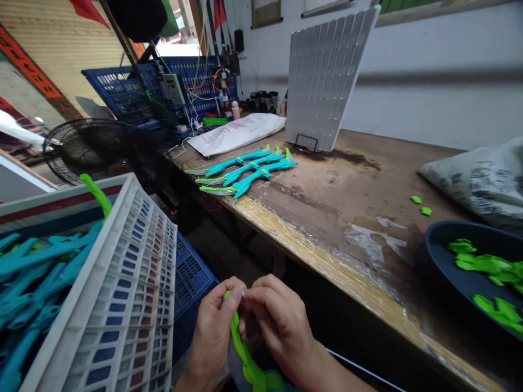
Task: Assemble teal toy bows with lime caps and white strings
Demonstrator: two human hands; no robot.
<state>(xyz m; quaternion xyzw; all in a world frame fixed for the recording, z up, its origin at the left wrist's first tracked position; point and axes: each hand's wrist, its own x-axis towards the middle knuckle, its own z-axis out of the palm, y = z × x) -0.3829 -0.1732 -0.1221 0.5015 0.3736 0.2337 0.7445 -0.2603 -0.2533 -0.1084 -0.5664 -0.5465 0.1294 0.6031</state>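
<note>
Both hands meet low in the head view, below the table edge. My left hand is closed around a bright green plastic toy part, a long curved strip. My right hand pinches the same part near its top end, fingertips pressed against the left thumb. Several assembled teal toy swords with green tips lie in a row on the worn wooden table. A white crate at my left holds several teal sword pieces.
A dark round tray with small green pieces sits at the right. Two loose green bits lie near a grey sack. A white grid panel stands upright at the back. A fan, blue crates and a white bag are beyond.
</note>
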